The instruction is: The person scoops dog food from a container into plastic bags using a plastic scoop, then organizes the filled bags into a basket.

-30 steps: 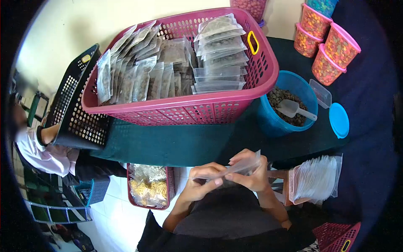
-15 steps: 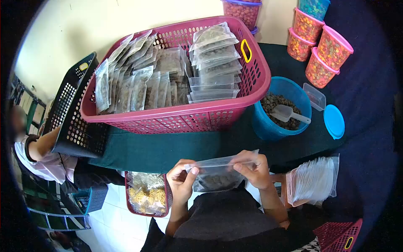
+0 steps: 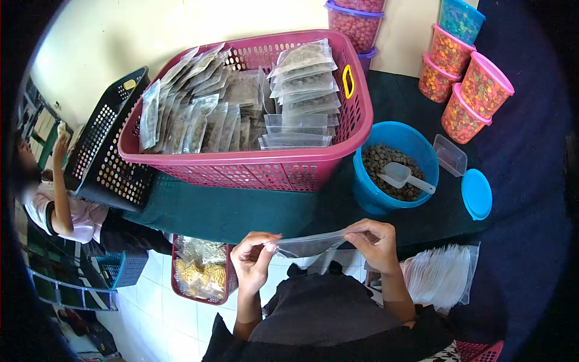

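You had a clear plastic bag (image 3: 310,244) stretched between your hands, over the near side of the dark green tablecloth (image 3: 253,211) and in front of your body. Your left hand (image 3: 251,259) pinched one end between thumb and fingers, and your right hand (image 3: 375,244) pinched the other end the same way. You held the bag nearly edge-on to the camera, so how full it was cannot be told. Ahead of you stood a large pink basket (image 3: 241,158), with filled clear packets (image 3: 301,66) packed upright and leaning in rows. Right of it, a blue bucket (image 3: 368,196) held brown pellets (image 3: 380,154), with a clear scoop (image 3: 398,175) lying on them. Beyond the bucket's right side lay a clear tray (image 3: 450,155) and a blue lid (image 3: 477,194), with colourful lidded tubs (image 3: 482,84) stacked farther back. A bundle of thin plastic bags (image 3: 437,274) was near your right forearm. Off to your left, a person in a pale shirt (image 3: 66,211) was beside a black basket (image 3: 114,163), one arm raised.
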Action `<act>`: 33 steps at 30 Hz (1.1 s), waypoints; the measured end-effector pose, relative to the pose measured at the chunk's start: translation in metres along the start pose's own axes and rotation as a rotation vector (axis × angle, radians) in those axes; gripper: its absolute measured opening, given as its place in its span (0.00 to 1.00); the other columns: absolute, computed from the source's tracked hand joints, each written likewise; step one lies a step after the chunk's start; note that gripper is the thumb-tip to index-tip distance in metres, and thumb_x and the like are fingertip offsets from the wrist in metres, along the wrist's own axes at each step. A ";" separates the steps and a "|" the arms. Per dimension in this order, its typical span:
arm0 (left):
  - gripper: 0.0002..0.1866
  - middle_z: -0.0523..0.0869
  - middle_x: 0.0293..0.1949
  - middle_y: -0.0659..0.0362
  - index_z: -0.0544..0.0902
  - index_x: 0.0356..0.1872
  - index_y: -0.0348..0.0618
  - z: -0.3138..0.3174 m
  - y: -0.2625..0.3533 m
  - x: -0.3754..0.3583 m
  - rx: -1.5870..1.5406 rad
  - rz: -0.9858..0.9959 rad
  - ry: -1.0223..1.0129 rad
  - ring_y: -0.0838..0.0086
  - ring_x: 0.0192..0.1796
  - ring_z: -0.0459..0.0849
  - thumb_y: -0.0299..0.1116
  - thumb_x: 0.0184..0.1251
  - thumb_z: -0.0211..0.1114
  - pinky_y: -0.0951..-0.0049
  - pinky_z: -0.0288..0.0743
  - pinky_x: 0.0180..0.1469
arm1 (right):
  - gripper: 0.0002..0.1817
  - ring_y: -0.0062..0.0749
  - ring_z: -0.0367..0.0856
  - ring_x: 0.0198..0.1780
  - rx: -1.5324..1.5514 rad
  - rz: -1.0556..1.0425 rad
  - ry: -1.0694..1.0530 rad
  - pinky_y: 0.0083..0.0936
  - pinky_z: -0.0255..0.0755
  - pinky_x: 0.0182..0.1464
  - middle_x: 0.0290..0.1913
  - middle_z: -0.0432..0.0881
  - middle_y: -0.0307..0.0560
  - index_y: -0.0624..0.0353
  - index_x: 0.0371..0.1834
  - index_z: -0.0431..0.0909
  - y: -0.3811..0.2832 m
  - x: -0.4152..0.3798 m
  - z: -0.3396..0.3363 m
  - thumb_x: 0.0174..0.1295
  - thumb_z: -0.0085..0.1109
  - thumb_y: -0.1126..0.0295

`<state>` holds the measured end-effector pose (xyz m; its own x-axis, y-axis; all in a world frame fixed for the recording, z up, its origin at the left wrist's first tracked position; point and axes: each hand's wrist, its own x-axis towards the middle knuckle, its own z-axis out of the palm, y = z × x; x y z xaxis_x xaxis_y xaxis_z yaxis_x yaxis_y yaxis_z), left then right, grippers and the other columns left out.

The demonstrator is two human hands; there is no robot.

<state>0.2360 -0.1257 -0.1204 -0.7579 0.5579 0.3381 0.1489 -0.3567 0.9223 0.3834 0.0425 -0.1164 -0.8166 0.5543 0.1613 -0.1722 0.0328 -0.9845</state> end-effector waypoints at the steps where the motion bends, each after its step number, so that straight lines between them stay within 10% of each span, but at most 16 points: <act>1: 0.03 0.79 0.30 0.53 0.76 0.30 0.34 0.005 0.001 -0.001 0.029 0.022 -0.018 0.74 0.35 0.78 0.19 0.53 0.57 0.76 0.72 0.40 | 0.04 0.25 0.77 0.35 -0.014 -0.056 0.026 0.18 0.72 0.40 0.31 0.78 0.50 0.71 0.29 0.75 0.001 -0.001 -0.002 0.50 0.56 0.80; 10: 0.02 0.77 0.31 0.51 0.74 0.30 0.34 0.041 -0.007 -0.010 0.064 0.175 0.136 0.70 0.35 0.78 0.19 0.55 0.56 0.66 0.73 0.46 | 0.02 0.22 0.75 0.33 -0.033 -0.213 0.054 0.17 0.70 0.39 0.29 0.77 0.47 0.69 0.27 0.74 -0.003 0.003 -0.017 0.51 0.54 0.81; 17: 0.03 0.78 0.24 0.54 0.75 0.23 0.35 0.054 -0.003 -0.023 0.144 0.165 0.145 0.77 0.26 0.77 0.21 0.51 0.61 0.80 0.71 0.28 | 0.02 0.23 0.75 0.33 0.157 -0.135 -0.019 0.18 0.70 0.38 0.31 0.76 0.48 0.70 0.28 0.73 -0.001 0.005 -0.034 0.52 0.53 0.82; 30: 0.01 0.79 0.25 0.54 0.77 0.26 0.35 0.090 0.018 -0.042 -0.086 0.066 0.305 0.75 0.29 0.77 0.21 0.51 0.61 0.78 0.70 0.32 | 0.06 0.23 0.76 0.30 0.255 -0.182 -0.243 0.17 0.68 0.32 0.27 0.78 0.48 0.72 0.29 0.75 -0.006 0.013 -0.043 0.54 0.52 0.78; 33: 0.02 0.80 0.25 0.53 0.78 0.23 0.34 0.081 0.014 -0.051 0.299 0.153 0.218 0.75 0.27 0.78 0.20 0.47 0.63 0.79 0.69 0.29 | 0.05 0.22 0.75 0.30 0.235 -0.184 -0.326 0.16 0.67 0.31 0.27 0.78 0.48 0.71 0.30 0.75 -0.003 0.012 -0.043 0.54 0.52 0.79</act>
<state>0.3280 -0.0985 -0.1095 -0.8250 0.3313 0.4578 0.4245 -0.1714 0.8891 0.3980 0.0845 -0.1144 -0.8854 0.2638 0.3827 -0.4206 -0.1043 -0.9012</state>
